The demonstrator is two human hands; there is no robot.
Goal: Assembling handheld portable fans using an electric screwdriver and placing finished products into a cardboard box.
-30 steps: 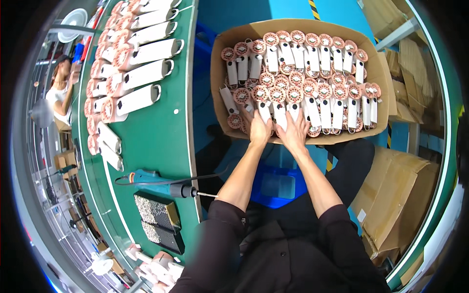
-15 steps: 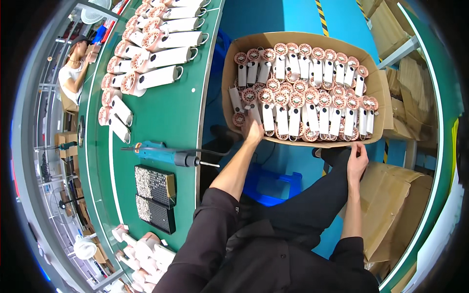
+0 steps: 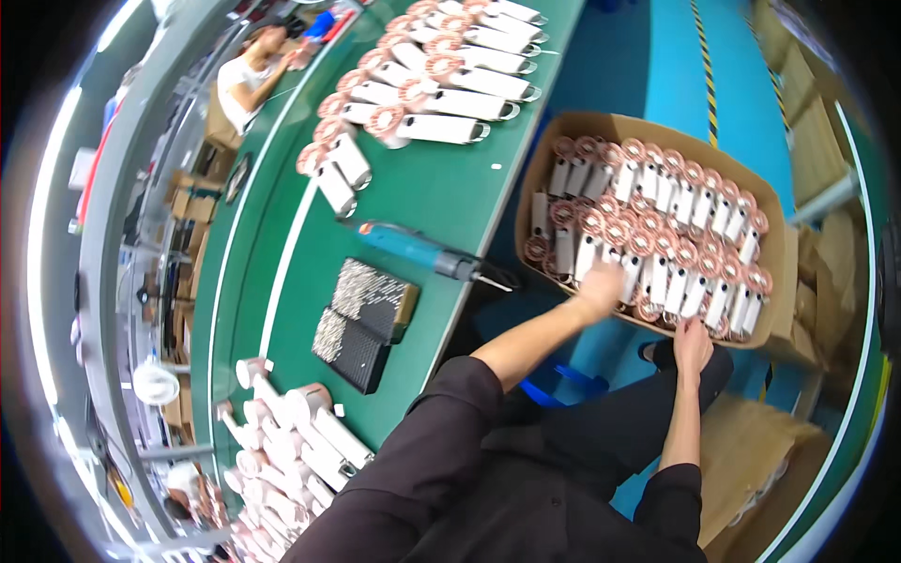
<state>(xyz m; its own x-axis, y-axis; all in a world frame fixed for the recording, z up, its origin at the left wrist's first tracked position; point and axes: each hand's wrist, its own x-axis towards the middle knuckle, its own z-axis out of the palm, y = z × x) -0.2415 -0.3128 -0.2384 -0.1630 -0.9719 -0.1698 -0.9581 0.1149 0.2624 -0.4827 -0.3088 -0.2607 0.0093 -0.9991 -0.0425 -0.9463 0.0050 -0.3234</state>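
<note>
A cardboard box (image 3: 784, 272) stands to the right of the table, packed with rows of handheld fans (image 3: 660, 280) that have pink round heads and white handles. My left hand (image 3: 601, 286) is over the front part of the box, at the fan handles near the front edge. Motion smears its fingers, so their grip and anything in them cannot be made out. My right hand (image 3: 693, 347) has its fingers closed at the box's front edge, right of the left hand, seemingly pinching the cardboard.
On the green table (image 3: 413, 188) lie more handheld fans (image 3: 444, 129), a teal electric screwdriver (image 3: 413, 251) and black trays (image 3: 361, 364) holding small pale parts. Pale fan parts (image 3: 296, 427) are heaped at the near left. A person (image 3: 246, 80) works across the table. Flattened cardboard (image 3: 751, 460) stands at right.
The view has turned, so the table and box appear shifted right and tilted. My left hand has moved from the box's left front corner rightward along its front. My right hand stays at the front edge.
</note>
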